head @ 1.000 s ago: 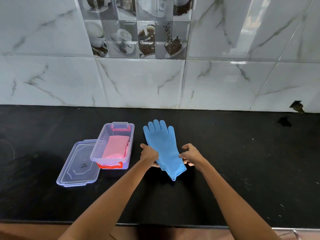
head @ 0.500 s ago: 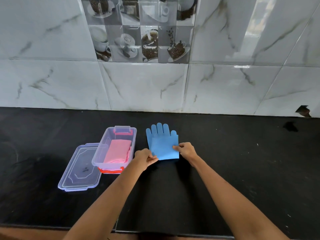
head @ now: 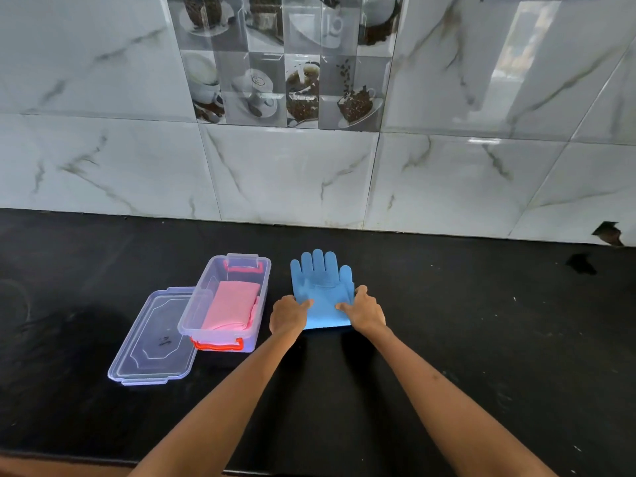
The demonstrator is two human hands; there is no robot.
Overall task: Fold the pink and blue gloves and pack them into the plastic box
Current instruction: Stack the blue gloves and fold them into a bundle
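Observation:
The blue glove [head: 321,287] lies on the black counter, its cuff half folded up over the palm, fingers pointing toward the wall. My left hand [head: 288,313] rests on the fold's left edge and my right hand [head: 364,309] on its right edge, both pressing the folded layer flat with fingers spread. To the left stands the clear plastic box [head: 229,270] with orange clips; the folded pink glove [head: 231,304] lies inside it.
The box's clear lid [head: 151,342] lies flat on the counter, partly under the box's left side. A marble-tiled wall [head: 309,173] rises behind the black counter [head: 481,321]. The counter's front edge runs along the bottom of the view.
The blue glove lay flat at full length; its cuff end has been folded up over the palm. Both hands have moved from pinching the folded edge to pressing it flat.

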